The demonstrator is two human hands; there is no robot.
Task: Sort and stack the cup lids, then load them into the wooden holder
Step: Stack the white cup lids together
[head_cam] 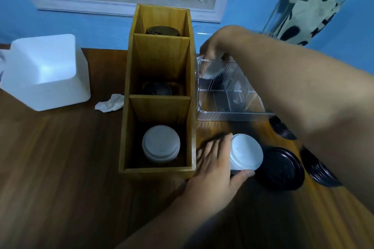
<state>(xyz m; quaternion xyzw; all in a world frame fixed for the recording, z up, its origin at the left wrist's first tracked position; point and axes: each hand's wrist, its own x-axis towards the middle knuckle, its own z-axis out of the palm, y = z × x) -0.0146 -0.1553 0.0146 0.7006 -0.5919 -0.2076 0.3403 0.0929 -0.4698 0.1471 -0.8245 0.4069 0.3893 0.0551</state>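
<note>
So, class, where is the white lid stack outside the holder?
Head view: the white lid stack is just right of the near end of the wooden holder, gripped by the left hand, a black lid at its right.

The holder is smooth yellowish wood with a faint sheen; the table is darker, streak-grained wood, semi-glossy. The tray is clear ribbed plastic; the cloudy piece at its far end is translucent plastic; the white lid stack looks matt plastic; the black lids are glossy, ridged at the rim. The bin is smooth white plastic; the tissue is crumpled paper; the hanging cloth is matt printed fabric.
</note>
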